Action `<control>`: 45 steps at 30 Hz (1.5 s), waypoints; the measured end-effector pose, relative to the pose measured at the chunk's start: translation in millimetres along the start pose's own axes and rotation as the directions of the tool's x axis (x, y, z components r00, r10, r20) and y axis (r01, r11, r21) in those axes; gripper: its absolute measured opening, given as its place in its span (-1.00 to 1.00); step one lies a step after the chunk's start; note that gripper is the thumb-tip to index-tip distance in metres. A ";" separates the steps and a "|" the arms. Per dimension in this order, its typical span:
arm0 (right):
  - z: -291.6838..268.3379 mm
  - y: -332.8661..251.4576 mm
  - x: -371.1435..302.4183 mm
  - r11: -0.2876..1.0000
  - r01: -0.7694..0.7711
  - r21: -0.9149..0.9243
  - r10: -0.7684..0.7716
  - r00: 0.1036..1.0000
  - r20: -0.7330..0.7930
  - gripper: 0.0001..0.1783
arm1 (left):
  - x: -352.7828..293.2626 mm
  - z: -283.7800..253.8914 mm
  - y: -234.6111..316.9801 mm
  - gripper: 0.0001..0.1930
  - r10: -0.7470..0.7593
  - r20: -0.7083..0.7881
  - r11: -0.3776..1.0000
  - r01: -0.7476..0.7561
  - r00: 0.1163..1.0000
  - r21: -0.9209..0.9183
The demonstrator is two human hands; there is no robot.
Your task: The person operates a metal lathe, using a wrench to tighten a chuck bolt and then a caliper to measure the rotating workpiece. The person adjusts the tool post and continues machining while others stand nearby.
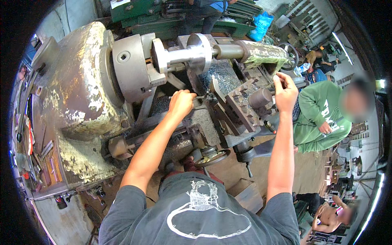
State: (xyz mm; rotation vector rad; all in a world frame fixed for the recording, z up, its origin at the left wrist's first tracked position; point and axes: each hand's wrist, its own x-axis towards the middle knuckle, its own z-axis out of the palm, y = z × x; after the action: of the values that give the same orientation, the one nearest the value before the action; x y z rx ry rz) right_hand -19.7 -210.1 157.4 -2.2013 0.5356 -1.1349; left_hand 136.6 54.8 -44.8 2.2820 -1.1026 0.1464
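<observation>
Both hands work the lathe: left hand point(181, 102) clenched beside the tool post point(244, 107), right hand point(285, 90) pinching its lever point(261, 97)

The chuck point(130, 67) sits on the lathe, with the headstock point(77, 81) to its left. Right of the chuck, the clamped workpiece point(185, 53) reaches toward the tailstock point(257, 53). Before the workpiece lies the tool post point(245, 104); a handwheel point(212, 156) hangs nearer still.

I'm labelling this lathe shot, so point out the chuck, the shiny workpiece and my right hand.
chuck point(130, 67), head view, front face.
shiny workpiece point(185, 54), head view, middle of the shaft.
right hand point(285, 90), head view, back of the hand.
</observation>
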 end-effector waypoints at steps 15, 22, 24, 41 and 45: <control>13.9 14.5 -2.2 0.989 0.094 -0.110 -0.101 0.993 -0.054 -0.86 | 20.2 9.7 -21.0 -0.67 0.183 -0.052 0.983 -0.185 0.982 -0.018; 14.3 15.9 -3.3 0.980 0.132 -0.149 -0.144 0.987 -0.071 -0.87 | 22.5 11.1 -16.9 -0.71 0.128 -0.067 0.992 -0.129 0.990 -0.012; 15.1 16.7 -2.7 0.984 0.114 -0.140 -0.126 0.989 -0.079 -0.87 | 28.2 12.2 -22.1 -0.74 0.160 -0.072 0.985 -0.164 0.985 -0.047; 13.0 5.8 -7.9 0.972 0.146 -0.182 -0.165 0.982 -0.090 -0.86 | -17.8 26.1 72.8 -0.49 -0.623 0.365 0.411 0.686 0.692 -0.600; 13.1 3.0 -6.9 0.967 0.119 -0.225 -0.138 0.988 -0.071 -0.86 | -20.3 34.1 89.1 -0.38 -0.616 0.459 0.073 0.627 0.640 -0.776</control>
State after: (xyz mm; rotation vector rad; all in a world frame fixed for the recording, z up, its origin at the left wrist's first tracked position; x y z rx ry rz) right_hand -13.0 -203.9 145.4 -2.4145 0.5867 -1.2972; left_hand 51.8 7.0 -38.2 1.4428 0.0659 -0.6937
